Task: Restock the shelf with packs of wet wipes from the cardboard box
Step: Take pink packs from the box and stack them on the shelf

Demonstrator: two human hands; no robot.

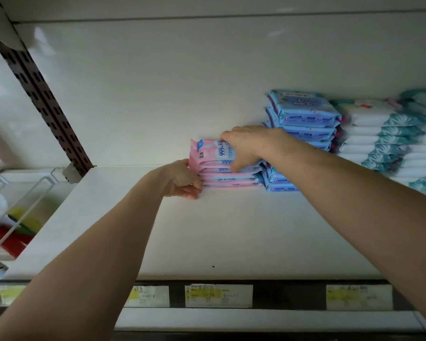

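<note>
Head view: reaching with both bare forearms across a smooth, matt white shelf (207, 230) towards a low stack of pink packs (213, 166) of wet wipes at the back panel. Soft, glossy plastic pillows, flat and rectangular, with crimped ends and blue "999" print, lying one on another on the shelf board and touching a taller pile of blue packs (303, 112) on their right. Further right, white-and-teal packs (376, 134), plump and leaf-patterned, piled just beside the blue. Along the front lip, paper price labels (218, 296) on a dark strip, print too blurred to read. At far left, a brown perforated upright (42, 94) and a white wire rack (22, 200) over blurred coloured goods.

Clasping the stack's left end with the left hand (182, 179), thumb up by the upper packs, fingers curled in against the lowest. Clamping from above with the right hand (246, 146), knuckles arched, fingers over the top pack, thumb pressed down the front face of the packs below. Both arms nearly straight, converging on the stack.
</note>
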